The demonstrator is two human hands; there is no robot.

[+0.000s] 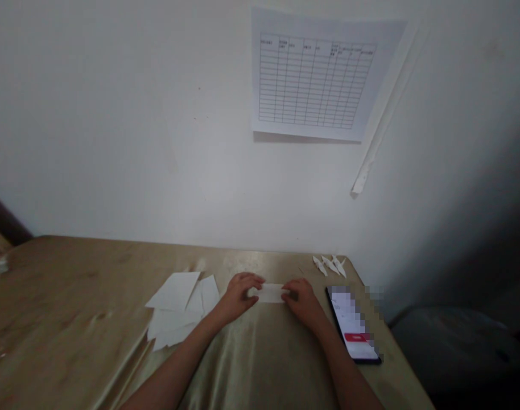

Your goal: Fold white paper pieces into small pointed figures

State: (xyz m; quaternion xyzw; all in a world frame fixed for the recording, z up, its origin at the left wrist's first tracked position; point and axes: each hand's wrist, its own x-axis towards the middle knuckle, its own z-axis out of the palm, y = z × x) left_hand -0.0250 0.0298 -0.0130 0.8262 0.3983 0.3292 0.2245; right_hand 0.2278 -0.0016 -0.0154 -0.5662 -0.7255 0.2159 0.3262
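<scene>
Between my two hands a small white strip of paper (271,293), apparently folded, lies level just over or on the cloth-covered table. My left hand (242,293) pinches its left end, thumb below and fingers above. At the right end, my right hand (302,299) grips it the same way. Loose white paper sheets (177,316) lie in an overlapping pile left of my left forearm. Several small folded white paper pieces (329,265) with pointed ends sit in a row beyond my right hand, near the table's back right corner.
A phone (353,324) with a lit screen, partly blurred out, lies right of my right forearm. The table (93,290) wears a shiny, wrinkled tan cover and meets a white wall. A printed grid sheet (315,74) hangs there. Dark space lies past the right edge.
</scene>
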